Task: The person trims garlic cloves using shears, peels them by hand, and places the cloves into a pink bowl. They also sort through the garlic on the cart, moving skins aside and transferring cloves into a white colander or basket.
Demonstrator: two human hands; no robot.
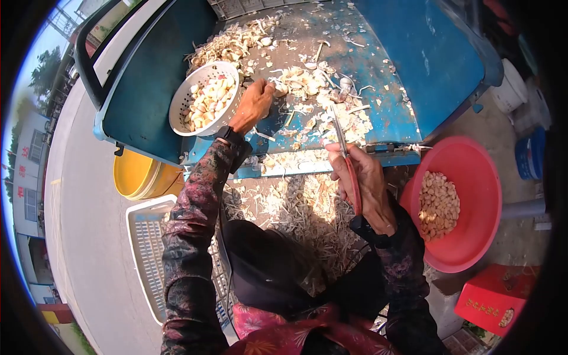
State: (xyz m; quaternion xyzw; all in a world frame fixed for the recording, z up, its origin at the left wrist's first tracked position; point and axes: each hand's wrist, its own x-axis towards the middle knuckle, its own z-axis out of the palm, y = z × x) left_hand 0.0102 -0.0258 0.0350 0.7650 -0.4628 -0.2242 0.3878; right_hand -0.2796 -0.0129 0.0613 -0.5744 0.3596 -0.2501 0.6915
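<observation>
My right hand (364, 180) is closed round the red handles of a pair of scissors (350, 177), whose metal blades point away over the blue metal bed. Just right of a white perforated basket (174, 112) of peeled garlic cloves (210, 100), my left hand (254, 106) is low over the bed with its fingers curled. A pale brownish piece shows by its fingertips, but what the fingers hold is hidden. Loose garlic pieces and papery skins (305, 83) lie ahead of both hands. A whole garlic bulb (345, 83) sits beyond the scissor tips.
A red basin (482, 231) with garlic cloves (438, 207) stands at right, above a red box (497, 299). To the left are a yellow bucket (133, 177) and a white slatted crate (142, 260). Skins and stalks (313, 219) litter the ground below the bed's edge.
</observation>
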